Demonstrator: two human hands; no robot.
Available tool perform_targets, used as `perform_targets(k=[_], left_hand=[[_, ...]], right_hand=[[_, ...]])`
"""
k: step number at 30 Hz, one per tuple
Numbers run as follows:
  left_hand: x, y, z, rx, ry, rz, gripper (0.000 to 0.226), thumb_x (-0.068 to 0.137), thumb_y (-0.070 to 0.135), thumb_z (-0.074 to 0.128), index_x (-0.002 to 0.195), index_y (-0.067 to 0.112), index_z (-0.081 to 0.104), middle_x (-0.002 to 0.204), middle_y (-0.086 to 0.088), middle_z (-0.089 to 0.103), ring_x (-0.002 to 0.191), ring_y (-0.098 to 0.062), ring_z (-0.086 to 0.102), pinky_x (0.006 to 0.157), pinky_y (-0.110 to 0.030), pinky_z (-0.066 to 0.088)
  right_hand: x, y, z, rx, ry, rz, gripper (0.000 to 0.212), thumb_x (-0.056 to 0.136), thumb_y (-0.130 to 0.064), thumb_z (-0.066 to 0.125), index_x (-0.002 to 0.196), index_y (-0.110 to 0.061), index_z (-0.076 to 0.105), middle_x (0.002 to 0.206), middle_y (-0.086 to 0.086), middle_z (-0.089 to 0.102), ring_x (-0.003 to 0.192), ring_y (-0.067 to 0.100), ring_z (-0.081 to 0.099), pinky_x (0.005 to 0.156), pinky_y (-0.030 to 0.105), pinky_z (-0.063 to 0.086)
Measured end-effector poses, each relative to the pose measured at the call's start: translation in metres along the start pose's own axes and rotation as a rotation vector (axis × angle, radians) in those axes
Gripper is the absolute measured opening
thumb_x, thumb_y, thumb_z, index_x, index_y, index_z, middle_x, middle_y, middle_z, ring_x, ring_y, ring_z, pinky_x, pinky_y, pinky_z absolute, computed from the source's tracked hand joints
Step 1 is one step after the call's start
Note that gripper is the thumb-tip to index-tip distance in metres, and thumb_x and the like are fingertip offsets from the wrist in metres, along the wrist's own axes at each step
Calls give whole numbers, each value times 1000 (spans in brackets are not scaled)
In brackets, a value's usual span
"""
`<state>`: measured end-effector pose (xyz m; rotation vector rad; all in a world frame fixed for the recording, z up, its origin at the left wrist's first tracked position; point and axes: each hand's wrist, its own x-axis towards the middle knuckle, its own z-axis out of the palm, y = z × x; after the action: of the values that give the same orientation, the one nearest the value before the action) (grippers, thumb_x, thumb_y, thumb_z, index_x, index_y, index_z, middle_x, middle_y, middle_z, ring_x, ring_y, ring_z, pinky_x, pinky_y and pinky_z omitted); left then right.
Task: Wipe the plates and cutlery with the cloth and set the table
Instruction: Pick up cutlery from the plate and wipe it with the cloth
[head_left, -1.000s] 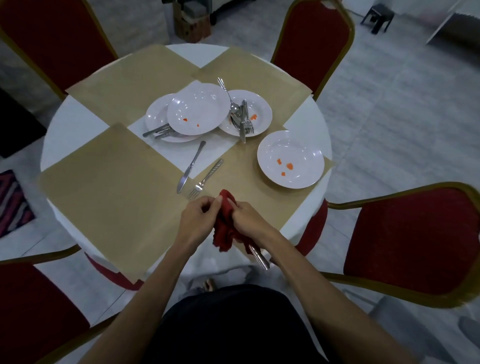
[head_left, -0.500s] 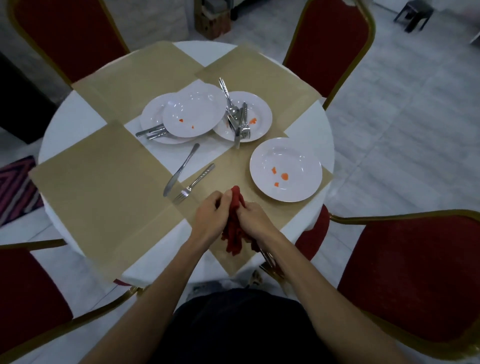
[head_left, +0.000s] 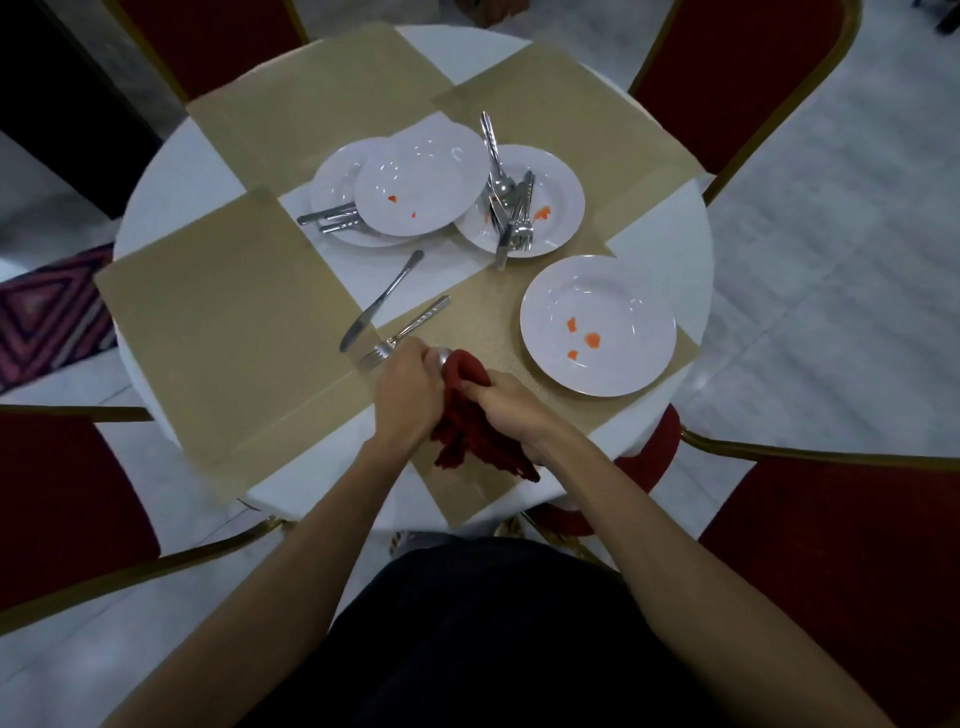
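My left hand (head_left: 410, 389) is curled round the rounded metal end of what looks like a spoon (head_left: 440, 357). Only that shiny tip shows, between my fingers and the red cloth (head_left: 467, 421). My right hand (head_left: 511, 410) is closed on the cloth and bunches it round the rest of the piece. The handle is hidden, so I can only judge that its long axis runs from my left hand back toward my right. Both hands are close together over the near placemat (head_left: 483, 322).

What matters next is where this piece goes down. The fork (head_left: 415, 325) lies just beyond my left knuckles, tines toward me and to the left, handle pointing away to the right. The knife (head_left: 382, 300) lies beside it on the left, on much the same slant. My left hand is the nearer one, almost touching the fork's tines, so I reckon it should lay the spoon down, turned to that same diagonal.

The near plate (head_left: 613, 291) sits to the right of my hands with orange scraps in it, unwiped. Farther off, more cutlery (head_left: 506, 208) is heaped on another dirty plate.
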<state>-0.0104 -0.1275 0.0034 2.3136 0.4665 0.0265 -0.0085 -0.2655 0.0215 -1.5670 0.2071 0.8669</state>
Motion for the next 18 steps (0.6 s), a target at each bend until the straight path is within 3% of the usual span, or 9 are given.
perform_targets(k=[3,6,8,11,15,18], left_hand=[[-6,2,12,80,-50,72,21,106,25,41,96,9,51,85,-5,57,77,-26,53,70,-36,38],[15,-9,-3,130,-22,-20,22,105,27,41,97,10,53,91,-5,59,85,-25,53,73,-36,39],[25,-18,-9,41,42,-131,21,104,25,42,91,11,52,87,-3,58,83,-24,56,70,-34,38],[10,-12,5,-266,-2,-242,23,101,30,51,92,9,58,82,-4,65,75,-22,66,60,-31,47],[-16,-3,19,-484,-155,-374,12,92,15,61,92,8,71,83,-10,72,72,-18,65,63,-31,53],[-13,-12,13,-612,-223,-446,15,92,3,61,82,7,71,74,-8,67,69,-17,62,68,-33,53]], right_hand=[[4,11,6,16,139,-57,20,105,-28,52,108,-16,68,85,6,76,73,22,71,65,32,56],[1,28,3,27,71,-36,18,105,-30,53,110,-18,65,88,4,78,81,21,76,77,39,62],[-1,33,-2,-20,22,-25,26,96,-40,58,111,-21,65,100,12,78,94,33,76,89,54,60],[-2,30,-4,7,9,-49,27,99,-34,56,112,-13,64,102,25,75,94,45,73,88,64,57],[2,20,-6,22,35,-106,21,107,-20,50,116,-5,63,91,22,76,77,36,75,72,48,62],[0,26,-7,-88,-38,-73,20,104,-23,52,117,-16,65,99,18,77,89,35,76,86,52,61]])
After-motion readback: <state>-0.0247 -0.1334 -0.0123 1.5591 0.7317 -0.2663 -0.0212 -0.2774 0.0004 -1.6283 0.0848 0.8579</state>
